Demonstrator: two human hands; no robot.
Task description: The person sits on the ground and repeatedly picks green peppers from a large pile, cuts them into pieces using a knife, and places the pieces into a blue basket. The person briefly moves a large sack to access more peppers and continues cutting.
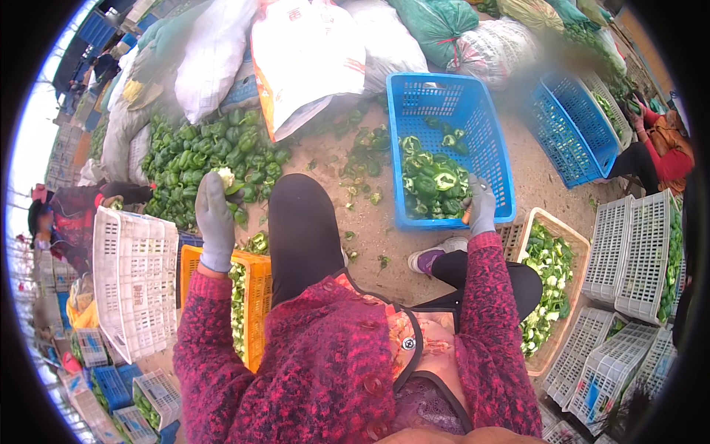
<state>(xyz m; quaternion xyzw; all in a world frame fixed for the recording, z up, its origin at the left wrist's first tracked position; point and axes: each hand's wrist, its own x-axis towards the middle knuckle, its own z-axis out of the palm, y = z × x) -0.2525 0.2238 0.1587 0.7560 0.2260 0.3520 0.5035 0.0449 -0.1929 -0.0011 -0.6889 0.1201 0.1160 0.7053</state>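
Observation:
My left hand, in a grey glove, is raised above the orange crate, its fingers closed around a cut green pepper whose pale seed core shows. Behind it spreads a heap of whole green peppers. At the near right corner of the blue crate, my right hand, also gloved in grey, is closed on a small tool with an orange-brown handle; its working end cannot be made out. Hollowed green peppers lie inside the blue crate, just left of this hand.
Pale cores and trimmings fill the orange crate beside my left leg and a beige crate on my right. White sacks line the back. White crates stand left. People sit at the left and right.

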